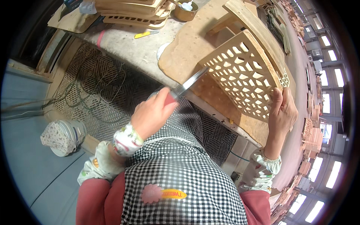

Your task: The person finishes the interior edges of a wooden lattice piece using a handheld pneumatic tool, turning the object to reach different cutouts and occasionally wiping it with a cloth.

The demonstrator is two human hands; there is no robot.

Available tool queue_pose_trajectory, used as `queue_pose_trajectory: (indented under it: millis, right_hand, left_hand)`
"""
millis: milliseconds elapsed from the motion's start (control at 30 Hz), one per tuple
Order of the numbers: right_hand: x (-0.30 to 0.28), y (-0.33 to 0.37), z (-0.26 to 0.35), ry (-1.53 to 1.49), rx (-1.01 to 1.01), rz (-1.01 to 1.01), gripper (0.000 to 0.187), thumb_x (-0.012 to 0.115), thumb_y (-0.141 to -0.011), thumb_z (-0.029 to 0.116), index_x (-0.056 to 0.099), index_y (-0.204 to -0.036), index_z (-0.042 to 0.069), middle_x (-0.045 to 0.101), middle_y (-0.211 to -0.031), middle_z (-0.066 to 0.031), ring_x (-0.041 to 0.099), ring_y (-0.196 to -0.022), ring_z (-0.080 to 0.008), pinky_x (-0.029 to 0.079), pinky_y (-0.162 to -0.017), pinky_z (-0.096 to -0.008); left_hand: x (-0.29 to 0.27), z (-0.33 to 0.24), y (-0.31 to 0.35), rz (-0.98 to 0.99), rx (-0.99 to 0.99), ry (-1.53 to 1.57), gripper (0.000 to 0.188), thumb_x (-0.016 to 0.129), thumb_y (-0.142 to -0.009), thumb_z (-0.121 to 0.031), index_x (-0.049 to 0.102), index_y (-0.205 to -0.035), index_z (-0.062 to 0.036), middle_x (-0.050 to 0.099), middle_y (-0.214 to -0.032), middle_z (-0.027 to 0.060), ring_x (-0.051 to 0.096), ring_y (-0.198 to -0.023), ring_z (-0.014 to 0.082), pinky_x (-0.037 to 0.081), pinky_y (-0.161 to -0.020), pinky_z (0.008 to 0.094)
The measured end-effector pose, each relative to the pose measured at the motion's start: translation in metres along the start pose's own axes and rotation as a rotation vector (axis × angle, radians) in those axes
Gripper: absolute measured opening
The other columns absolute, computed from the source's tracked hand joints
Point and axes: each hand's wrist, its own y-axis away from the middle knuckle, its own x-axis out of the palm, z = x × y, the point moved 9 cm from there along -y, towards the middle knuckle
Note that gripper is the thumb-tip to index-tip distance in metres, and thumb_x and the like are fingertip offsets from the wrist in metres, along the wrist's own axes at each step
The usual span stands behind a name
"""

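My left hand (153,112) is closed round the red handle of a flat-bladed metal tool (193,79); whether it is a file or a chisel I cannot tell. The blade slants up to the right, its tip at the near left edge of a perforated wooden panel (240,69). Rows of angular holes cover this panel, which stands tilted on the bench. At its right edge my right hand (283,108) grips the wood, thumb towards me. Behind the panel lies a curved wooden piece (258,26).
The bench (120,41) carries stacked wooden parts (135,11), a yellow utility knife (146,34) and a metal pot (185,13). A brown board (183,48) lies under the panel. On the left floor stand a covered bucket (63,137) and loose cables (90,93) on matting.
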Motion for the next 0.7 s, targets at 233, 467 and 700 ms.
queue_pose_trajectory:
  millis: [233,467,700]
  right_hand:
    - [-0.004,-0.007,0.004,0.039,0.046,-0.038,0.046,0.059,-0.11,0.042,0.058,-0.081,0.006,0.063,-0.072,-0.0131,0.062,-0.063,-0.0337,0.047,-0.06,-0.042]
    - [-0.001,-0.008,-0.003,0.062,0.066,-0.056,0.046,0.059,-0.11,0.042,0.057,-0.08,0.007,0.061,-0.071,-0.0139,0.061,-0.062,-0.0338,0.045,-0.058,-0.043]
    - [-0.008,-0.007,0.001,0.019,0.023,-0.06,0.049,0.063,-0.108,0.044,0.053,-0.077,0.007,0.053,-0.068,-0.0125,0.053,-0.058,-0.0315,0.042,-0.055,-0.0399]
  left_hand:
    - [0.003,-0.031,-0.043,0.012,0.025,-0.252,0.049,0.066,-0.103,-0.037,0.052,-0.139,-0.0066,0.074,-0.1,0.0206,0.074,-0.086,0.0428,0.06,-0.073,0.0533]
    - [-0.002,-0.045,-0.044,-0.015,0.019,-0.294,0.049,0.065,-0.103,-0.037,0.053,-0.138,-0.006,0.074,-0.1,0.0213,0.074,-0.083,0.0422,0.06,-0.072,0.0524]
    - [0.014,-0.065,-0.072,0.012,0.079,-0.212,0.037,0.064,-0.103,-0.036,0.053,-0.121,-0.0049,0.076,-0.09,0.0202,0.075,-0.082,0.0423,0.06,-0.07,0.0527]
